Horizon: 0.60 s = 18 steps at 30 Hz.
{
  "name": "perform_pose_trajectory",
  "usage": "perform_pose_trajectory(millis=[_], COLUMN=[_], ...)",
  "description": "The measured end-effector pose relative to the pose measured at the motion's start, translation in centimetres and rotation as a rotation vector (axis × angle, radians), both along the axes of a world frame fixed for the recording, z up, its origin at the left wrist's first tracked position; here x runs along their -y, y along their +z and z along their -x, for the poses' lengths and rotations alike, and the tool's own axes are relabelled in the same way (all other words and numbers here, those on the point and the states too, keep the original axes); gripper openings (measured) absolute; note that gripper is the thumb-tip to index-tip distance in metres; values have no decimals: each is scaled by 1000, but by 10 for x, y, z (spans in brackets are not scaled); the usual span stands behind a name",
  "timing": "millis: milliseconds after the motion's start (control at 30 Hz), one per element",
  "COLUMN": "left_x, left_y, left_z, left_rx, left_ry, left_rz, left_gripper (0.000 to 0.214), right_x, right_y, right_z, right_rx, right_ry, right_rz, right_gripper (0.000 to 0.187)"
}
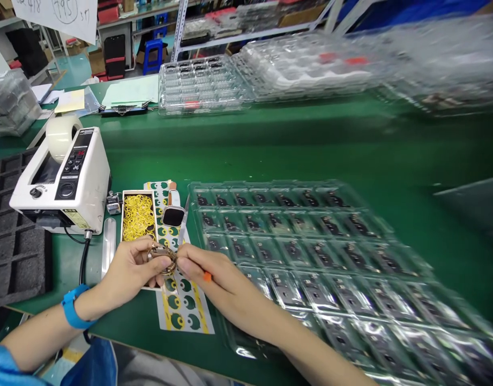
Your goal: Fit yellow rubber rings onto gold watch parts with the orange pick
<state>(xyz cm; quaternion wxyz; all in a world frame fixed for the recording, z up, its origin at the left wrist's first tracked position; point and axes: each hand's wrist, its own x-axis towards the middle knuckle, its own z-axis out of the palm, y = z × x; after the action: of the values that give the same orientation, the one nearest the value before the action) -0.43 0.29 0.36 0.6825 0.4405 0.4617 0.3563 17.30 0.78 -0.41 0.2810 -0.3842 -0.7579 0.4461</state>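
My left hand (136, 265) pinches a small round gold-coloured metal part (166, 256), like a watch case, between thumb and fingers. Against its right side, my right hand (208, 271) is closed around a thin tool whose orange end (207, 276) sticks out by the palm; its tip is hidden. Just beyond the hands stands a white box (123, 217) of yellow ring-shaped pieces (137, 214). Beneath and beside them lies a sticker sheet (182, 305) with green and yellow shapes. A square-faced watch (173, 215) rests on the sheet.
To the right spreads a clear compartment tray (294, 230) of small dark parts. A white tape dispenser (65, 177) stands left, beside a black foam tray (23, 262). A metal tally counter (113, 203) sits near the box. More clear trays (206, 83) line the back shelf.
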Motion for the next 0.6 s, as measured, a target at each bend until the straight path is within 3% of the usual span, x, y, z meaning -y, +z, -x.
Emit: perform_pose_trajectory(millis=[100, 200, 267, 333, 400, 467, 533, 600], left_x=[-1, 0, 4, 11, 21, 32, 41, 44], left_y=[-6, -17, -24, -28, -28, -25, -20, -16], left_z=[1, 1, 1, -1, -1, 3, 13, 31], left_rx=[-96, -351, -516, -653, -754, -768, -663, -454], left_ry=[34, 156, 172, 87, -20, -53, 99, 409], left_rz=[-195, -716, -1058, -1200, -1193, -1126, -989, -726], left_gripper=[28, 11, 27, 48, 60, 62, 51, 29], right_x=[0, 1, 3, 5, 7, 8, 8, 8], right_y=[-1, 2, 3, 2, -2, -8, -14, -18], right_z=[5, 12, 16, 18, 17, 13, 7, 3], right_rx=[-41, -102, -188, -276, -315, -274, -185, -99], right_ry=[-117, -173, -162, -182, -217, -202, -178, -168], right_rz=[118, 258, 362, 464, 506, 425, 220, -35], right_gripper=[54, 61, 61, 60, 58, 56, 48, 34])
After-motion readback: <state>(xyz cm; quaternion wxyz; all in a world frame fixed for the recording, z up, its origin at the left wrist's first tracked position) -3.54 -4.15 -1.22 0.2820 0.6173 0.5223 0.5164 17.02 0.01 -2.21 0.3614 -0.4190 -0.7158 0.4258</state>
